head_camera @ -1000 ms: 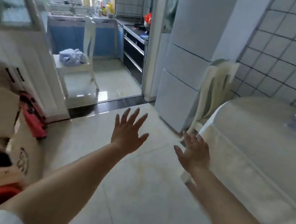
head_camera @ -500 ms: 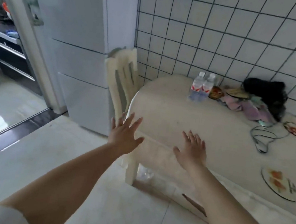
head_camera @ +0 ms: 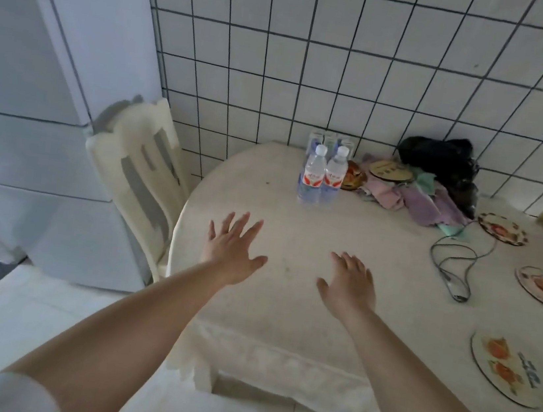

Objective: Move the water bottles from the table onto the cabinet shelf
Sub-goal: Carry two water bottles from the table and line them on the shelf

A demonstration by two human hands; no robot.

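1. Plainly, the bare left hand and the bare right hand are both spread flat with fingers apart, holding nothing, hovering over the near part of the round table under its cream cloth.
2. The two clear plastic water bottles with white caps and red-and-white labels stand upright at the far side of that table, touching each other, well apart from both hands. Nothing has been lifted yet, by the look of it.
3. Because the bottles stand shoulder to shoulder, a hand closing on one could likely nudge its neighbour over; a tall, narrow bottle on soft cloth would tip easily.
4. Just beside the bottles on their right lies a small round patterned dish and a heap of lilac and green cloths. A wide sweep of the right hand could drag these along or snag a fold.
5. Behind the bottles, against the white tiled wall with dark grout, stands a pack of similar bottles, partly hidden; how many it holds I cannot tell.
6. The grey looped cable lies near the right forearm's path and could catch on a withdrawing wrist.
7. The cabinet shelf is not in view, so the carry means turning away, with the cream plastic chair close on the left to bump.
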